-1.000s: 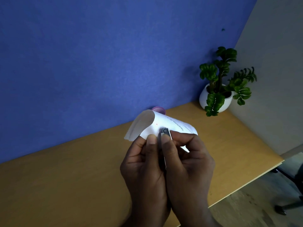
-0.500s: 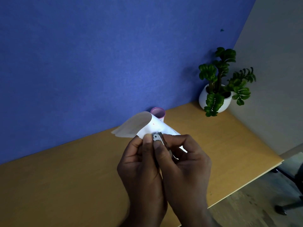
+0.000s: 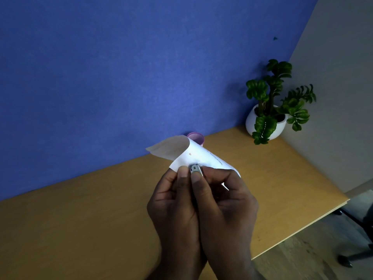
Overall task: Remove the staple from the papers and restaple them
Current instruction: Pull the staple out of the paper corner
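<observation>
Head view: both hands are raised together above the desk [image 3: 80, 229], pressed side by side at about 6 o'clock from the frame's centre. The left hand [image 3: 173, 207] pinches the near edge of the papers [image 3: 193, 156] under its thumb. The right hand [image 3: 226, 203] is closed on a small metal tool [image 3: 195, 169], thumb on top, with the tool's tip set against the papers' edge just beside the left thumb. Whether a staple sits there cannot be told. The papers curl up and away toward 12 o'clock, their far flap bending to 10 o'clock. A pink cup [image 3: 196, 137] stands just behind them against the blue wall [image 3: 121, 67]. A plant [image 3: 270, 102] in a white pot stands in the desk's corner at 2 o'clock.
</observation>
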`<state>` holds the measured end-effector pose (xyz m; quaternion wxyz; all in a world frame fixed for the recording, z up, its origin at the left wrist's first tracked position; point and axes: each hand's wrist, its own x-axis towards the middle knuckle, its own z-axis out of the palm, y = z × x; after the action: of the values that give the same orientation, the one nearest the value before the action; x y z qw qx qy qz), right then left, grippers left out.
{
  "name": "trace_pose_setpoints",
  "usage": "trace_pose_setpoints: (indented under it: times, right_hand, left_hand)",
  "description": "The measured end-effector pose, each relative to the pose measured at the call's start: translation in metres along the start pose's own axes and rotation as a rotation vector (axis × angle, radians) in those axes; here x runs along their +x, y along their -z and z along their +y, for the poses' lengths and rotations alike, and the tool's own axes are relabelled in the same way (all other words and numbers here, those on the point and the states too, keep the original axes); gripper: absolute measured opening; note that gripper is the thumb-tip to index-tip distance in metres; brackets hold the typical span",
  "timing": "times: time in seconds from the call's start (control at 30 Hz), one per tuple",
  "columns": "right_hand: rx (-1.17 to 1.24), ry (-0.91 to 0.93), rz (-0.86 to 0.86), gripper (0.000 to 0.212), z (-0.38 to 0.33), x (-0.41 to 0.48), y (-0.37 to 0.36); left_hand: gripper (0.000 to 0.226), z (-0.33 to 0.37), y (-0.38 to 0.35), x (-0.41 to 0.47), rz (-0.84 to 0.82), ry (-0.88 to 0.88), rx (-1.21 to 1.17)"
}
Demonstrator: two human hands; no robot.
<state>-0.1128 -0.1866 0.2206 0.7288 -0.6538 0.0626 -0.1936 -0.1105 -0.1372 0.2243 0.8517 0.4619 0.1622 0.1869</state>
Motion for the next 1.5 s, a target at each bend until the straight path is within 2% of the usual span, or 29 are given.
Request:
trace_pose_setpoints:
  times: [0.17, 0.27, 0.4, 0.5, 0.67, 0.9, 1.17, 1.23, 1.33, 1.5]
  right_hand:
    - [0.039, -0.022, 0.029, 0.011, 0.0006, -0.0022, 0.0001]
    - [0.071, -0.037, 0.028, 0.007, -0.0028, -0.0026, -0.0011]
    - [0.167, -0.057, 0.052, 0.013, -0.0068, -0.0008, -0.0001]
    - [0.195, -0.074, 0.038, 0.008, -0.0056, -0.0008, 0.0015]
    - [0.151, -0.087, -0.025, 0.01, -0.0021, -0.0013, 0.0032]
    - [0.008, -0.051, -0.042, 0.016, -0.0027, -0.0015, 0.0038]
    - [0.062, -0.071, -0.019, 0.007, -0.0016, -0.0059, 0.0026]
    - [0.092, -0.075, -0.001, 0.012, -0.0029, -0.0058, 0.0017]
    - [0.147, -0.084, 0.017, 0.019, -0.0045, -0.0037, 0.0012]
    - [0.196, -0.11, 0.017, 0.015, -0.0019, -0.002, 0.0005]
  left_hand:
    - [0.029, -0.0007, 0.0, -0.0005, 0.001, 0.027, -0.055]
    - [0.029, -0.001, 0.0007, -0.0007, -0.003, 0.038, -0.063]
    - [0.036, -0.0036, 0.0024, 0.0001, 0.04, 0.078, -0.081]
    - [0.035, -0.0046, 0.0023, 0.0002, 0.055, 0.08, -0.093]
    - [0.026, -0.0073, 0.0047, -0.0008, 0.074, 0.031, 0.018]
    - [0.031, -0.0073, 0.0071, -0.0016, 0.057, 0.007, 0.08]
    - [0.036, -0.0056, 0.0068, -0.0025, 0.003, 0.036, 0.034]
    - [0.028, -0.0051, 0.0062, -0.0027, 0.009, 0.045, -0.003]
    - [0.028, -0.0073, 0.0068, -0.0026, 0.037, 0.064, -0.05]
    - [0.026, -0.0091, 0.0078, -0.0002, 0.072, 0.082, -0.037]
